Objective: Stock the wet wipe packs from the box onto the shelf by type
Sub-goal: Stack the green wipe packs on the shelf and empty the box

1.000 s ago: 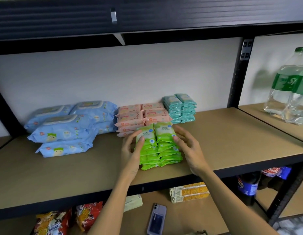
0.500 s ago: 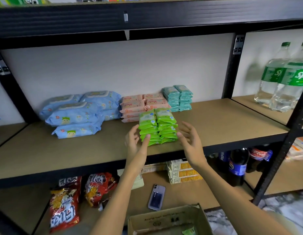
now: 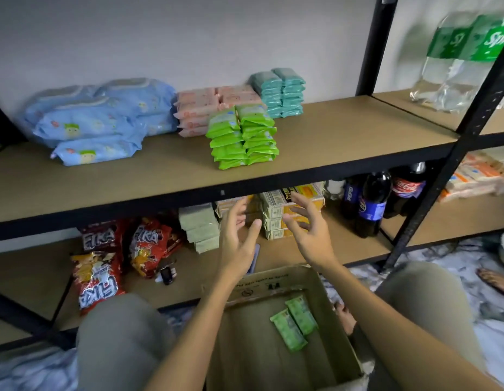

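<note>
Packs of green wipes [image 3: 294,324] are lying loose on the floor of the cardboard box [image 3: 332,342], two of them side by side, while the green stacks [image 3: 243,138] are standing near the front edge of the shelf [image 3: 358,148]. Nothing is being held: the left hand [image 3: 239,244] and right hand [image 3: 310,230] are being kept spread and empty above the box. The packs are judged light, soft and slippery, best pinched across their narrow sides. Blue packs [image 3: 98,119], pink packs [image 3: 200,108] and teal packs [image 3: 282,93] are being kept against the wall.
</note>
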`<state>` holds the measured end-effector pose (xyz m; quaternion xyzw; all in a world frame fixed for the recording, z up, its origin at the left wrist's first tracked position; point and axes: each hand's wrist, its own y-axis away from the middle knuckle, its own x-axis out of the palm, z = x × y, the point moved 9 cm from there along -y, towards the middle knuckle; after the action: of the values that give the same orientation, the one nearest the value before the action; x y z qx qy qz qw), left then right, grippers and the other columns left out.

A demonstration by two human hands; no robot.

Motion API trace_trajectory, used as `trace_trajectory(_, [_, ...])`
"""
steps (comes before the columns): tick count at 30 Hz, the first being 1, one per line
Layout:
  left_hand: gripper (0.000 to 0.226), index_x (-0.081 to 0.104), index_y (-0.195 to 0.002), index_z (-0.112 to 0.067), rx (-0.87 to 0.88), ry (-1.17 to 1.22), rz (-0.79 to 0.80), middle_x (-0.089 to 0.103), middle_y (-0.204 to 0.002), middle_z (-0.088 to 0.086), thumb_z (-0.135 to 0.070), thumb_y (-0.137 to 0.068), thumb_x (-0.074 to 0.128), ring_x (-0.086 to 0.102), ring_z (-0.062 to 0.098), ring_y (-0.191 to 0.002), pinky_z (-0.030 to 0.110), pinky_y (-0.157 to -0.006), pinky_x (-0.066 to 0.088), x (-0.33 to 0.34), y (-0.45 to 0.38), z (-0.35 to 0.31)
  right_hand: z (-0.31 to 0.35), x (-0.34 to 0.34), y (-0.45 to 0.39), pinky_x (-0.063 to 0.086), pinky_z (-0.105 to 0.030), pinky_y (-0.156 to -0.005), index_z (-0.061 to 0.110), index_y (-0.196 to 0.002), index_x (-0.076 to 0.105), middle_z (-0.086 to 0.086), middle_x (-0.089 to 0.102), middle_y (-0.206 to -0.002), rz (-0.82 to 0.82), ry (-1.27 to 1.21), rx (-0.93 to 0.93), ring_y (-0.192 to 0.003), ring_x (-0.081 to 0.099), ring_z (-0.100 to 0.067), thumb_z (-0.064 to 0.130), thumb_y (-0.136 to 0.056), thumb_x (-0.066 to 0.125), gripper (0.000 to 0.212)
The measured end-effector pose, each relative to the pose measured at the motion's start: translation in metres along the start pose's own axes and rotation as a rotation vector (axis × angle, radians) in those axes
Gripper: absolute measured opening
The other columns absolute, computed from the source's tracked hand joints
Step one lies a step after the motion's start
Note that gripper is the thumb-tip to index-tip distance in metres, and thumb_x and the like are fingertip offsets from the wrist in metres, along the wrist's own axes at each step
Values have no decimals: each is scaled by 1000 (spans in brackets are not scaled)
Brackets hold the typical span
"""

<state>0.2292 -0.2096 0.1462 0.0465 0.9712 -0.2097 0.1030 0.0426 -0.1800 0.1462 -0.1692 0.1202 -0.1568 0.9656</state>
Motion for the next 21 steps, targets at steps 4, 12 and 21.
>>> trace_trajectory(4, [48, 44, -145, -29, -152, 2, 68, 52, -136, -2, -35, -100, 59, 53, 7, -119, 6, -91, 41, 20, 18, 45, -47, -1, 24, 49, -23, -92, 30, -143, 49, 11, 56, -138, 16, -12, 107, -123, 57, -6, 42, -91, 66, 56])
trace_trajectory(12, [37, 48, -138, -38, -412, -35, 162, 52, -136, -7, -36, -102, 55, 52, 4, -117, 4, -83, 40, 60, 67, 144, -154, 5, 66, 49, -31, -98, 33, -142, 49, 10, 58, -132, 39, 11, 379, -122, 57, -12, 43, -90, 67, 56])
trace_trajectory(21, [43, 53, -138, -37, -828, -92, 272, 56, -133, 13, -27, -97, 63, 57, 27, -120, 44, -106, 46, 102, 183, 285, -277, 18, 137, 42, -27, -102, 21, -142, 50, -8, 54, -141, 63, 13, 737, -130, 50, -17, 10, -95, 65, 51])
